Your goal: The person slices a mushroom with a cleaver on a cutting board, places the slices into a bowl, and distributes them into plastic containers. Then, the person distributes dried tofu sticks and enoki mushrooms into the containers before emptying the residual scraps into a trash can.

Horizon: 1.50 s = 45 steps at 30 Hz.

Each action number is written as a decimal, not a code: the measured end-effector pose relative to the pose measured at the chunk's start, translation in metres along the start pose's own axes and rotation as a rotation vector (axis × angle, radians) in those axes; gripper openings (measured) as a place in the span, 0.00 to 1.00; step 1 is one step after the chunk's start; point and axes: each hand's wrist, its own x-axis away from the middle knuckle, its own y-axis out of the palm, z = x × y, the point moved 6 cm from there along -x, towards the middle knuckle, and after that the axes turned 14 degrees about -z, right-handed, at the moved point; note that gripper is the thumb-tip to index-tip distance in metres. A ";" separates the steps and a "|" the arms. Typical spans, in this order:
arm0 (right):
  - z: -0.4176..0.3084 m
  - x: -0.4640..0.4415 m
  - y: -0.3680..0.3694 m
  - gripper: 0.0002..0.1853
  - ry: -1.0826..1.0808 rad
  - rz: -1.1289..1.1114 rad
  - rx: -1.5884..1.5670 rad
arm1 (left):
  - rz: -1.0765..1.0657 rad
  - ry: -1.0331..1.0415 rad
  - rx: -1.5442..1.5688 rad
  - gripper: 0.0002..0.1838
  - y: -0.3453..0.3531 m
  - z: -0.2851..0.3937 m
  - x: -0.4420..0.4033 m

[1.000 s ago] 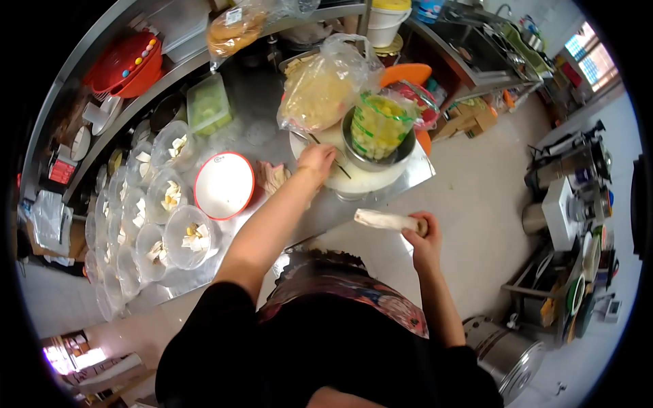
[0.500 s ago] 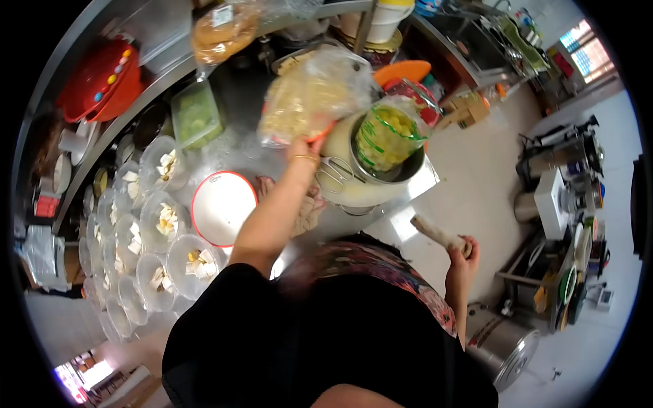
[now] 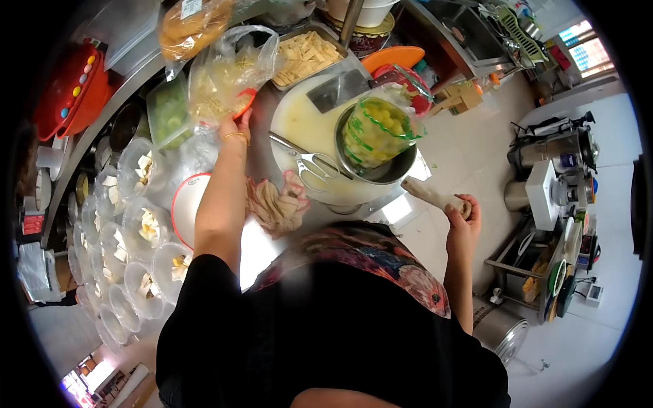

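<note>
Left hand [image 3: 236, 126] gripped orange-edged dish [image 3: 246, 100] beside clear bag [image 3: 221, 85] of yellowish food; right hand [image 3: 462, 214] clasped pale stick-like piece [image 3: 430, 194]. Steel pot [image 3: 398, 170] contained bagged yellow-green chunks [image 3: 377, 132].

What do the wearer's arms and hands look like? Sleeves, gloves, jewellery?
Loose black sleeves, ending near the elbows. Left hand: ungloved, thin gold-coloured bracelet at the wrist. Right hand: ungloved, no bracelet visible.

Red basket [image 3: 98, 81] on left shelf [image 3: 139, 75], coloured balls [image 3: 83, 79] along rim; bread [image 3: 197, 28] in clear bag. Upper right: sink [image 3: 491, 62], green rack [image 3: 520, 34] beside it, cardboard box [image 3: 464, 95] on floor [image 3: 490, 136], window [image 3: 589, 46]. Steel pot [image 3: 495, 332] lower right.
</note>
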 end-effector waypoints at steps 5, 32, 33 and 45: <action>0.008 -0.041 -0.014 0.18 -0.022 -0.246 -0.166 | 0.090 -0.020 -0.275 0.11 0.030 -0.010 0.058; 0.136 -0.181 0.089 0.33 0.990 -1.053 -0.089 | 0.102 0.004 -0.640 0.20 0.044 -0.064 0.368; 0.143 -0.182 0.087 0.32 0.992 -1.048 -0.110 | 0.125 0.003 -0.678 0.20 0.035 -0.060 0.369; 0.059 -0.177 0.149 0.30 0.902 -1.015 -0.123 | 0.061 0.238 -1.848 0.24 -0.003 0.055 0.318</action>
